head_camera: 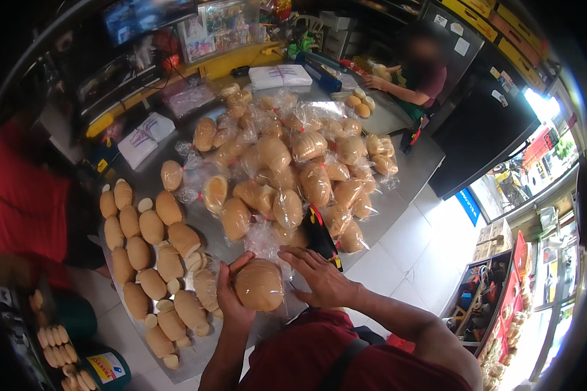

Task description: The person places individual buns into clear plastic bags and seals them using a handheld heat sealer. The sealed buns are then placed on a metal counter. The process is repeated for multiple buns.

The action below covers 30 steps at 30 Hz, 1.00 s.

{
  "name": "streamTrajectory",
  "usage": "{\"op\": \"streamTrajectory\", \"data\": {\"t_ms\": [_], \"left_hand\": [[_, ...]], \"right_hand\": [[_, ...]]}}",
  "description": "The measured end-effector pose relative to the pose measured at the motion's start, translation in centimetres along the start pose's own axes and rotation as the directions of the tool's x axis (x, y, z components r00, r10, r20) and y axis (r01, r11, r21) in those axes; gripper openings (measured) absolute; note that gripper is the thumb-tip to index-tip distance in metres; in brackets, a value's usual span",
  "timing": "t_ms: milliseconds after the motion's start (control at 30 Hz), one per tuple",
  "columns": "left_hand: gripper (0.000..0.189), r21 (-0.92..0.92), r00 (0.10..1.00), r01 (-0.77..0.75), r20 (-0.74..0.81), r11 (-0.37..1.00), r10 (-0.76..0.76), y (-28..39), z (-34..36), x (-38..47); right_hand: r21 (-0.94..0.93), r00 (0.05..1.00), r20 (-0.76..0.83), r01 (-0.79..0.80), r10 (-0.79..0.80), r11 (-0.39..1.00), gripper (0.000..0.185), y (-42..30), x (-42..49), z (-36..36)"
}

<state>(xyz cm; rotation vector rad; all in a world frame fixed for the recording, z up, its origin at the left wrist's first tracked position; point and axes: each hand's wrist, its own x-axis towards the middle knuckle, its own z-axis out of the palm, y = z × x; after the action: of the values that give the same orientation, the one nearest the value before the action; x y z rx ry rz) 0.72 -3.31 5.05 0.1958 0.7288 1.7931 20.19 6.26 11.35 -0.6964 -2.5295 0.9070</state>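
Near the table's front edge, my left hand [237, 293] holds a bread roll in a clear plastic bag [260, 286]. Its fingers and palm cup the roll's left side. My right hand [320, 276] is at the bag's right side, palm facing the roll, thumb apart from the extended fingers. Whether it touches the plastic is hard to tell. Just beyond it stands a black bag-neck tape sealer [320, 234] with red and yellow parts. A large pile of bagged bread rolls [279, 161], some necks bound with red tape, lies ahead. Unwrapped rolls [151, 227] spread out to the left.
The steel table [406, 166] carries stacks of white printed bags [280, 76] [146, 139] at its far side. Across it, a person [420, 73] handles bread beside a tray [381, 117]. Another person in red [24, 195] is at the left. Bread shelves [508, 313] stand right.
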Motion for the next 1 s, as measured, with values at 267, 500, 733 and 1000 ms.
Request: {"op": "streamTrajectory", "data": {"t_ms": [267,500,733,1000], "left_hand": [[0.058,0.188,0.924,-0.357,0.217,0.915,0.316,-4.1,2.8,1.5],[0.06,0.065,0.988,-0.147,-0.043,0.987,0.15,-6.3,3.0,3.2],[0.063,0.641,0.859,0.096,0.334,0.761,-0.389,-3.7,3.6,2.8],[0.049,0.895,0.496,0.146,0.302,0.421,-0.814,-1.6,4.4,2.8]], "right_hand": [[0.734,0.765,0.47,-0.616,0.44,0.287,0.06,4.6,-0.9,2.8],[0.107,0.96,-0.101,0.272,-0.261,0.956,0.066,3.9,0.7,-3.8],[0.429,0.988,-0.003,-0.136,0.152,0.893,0.045,8.0,-3.8,-0.7],[-0.1,0.823,0.209,0.555,-0.528,0.826,0.033,3.6,-0.2,-7.1]]}}
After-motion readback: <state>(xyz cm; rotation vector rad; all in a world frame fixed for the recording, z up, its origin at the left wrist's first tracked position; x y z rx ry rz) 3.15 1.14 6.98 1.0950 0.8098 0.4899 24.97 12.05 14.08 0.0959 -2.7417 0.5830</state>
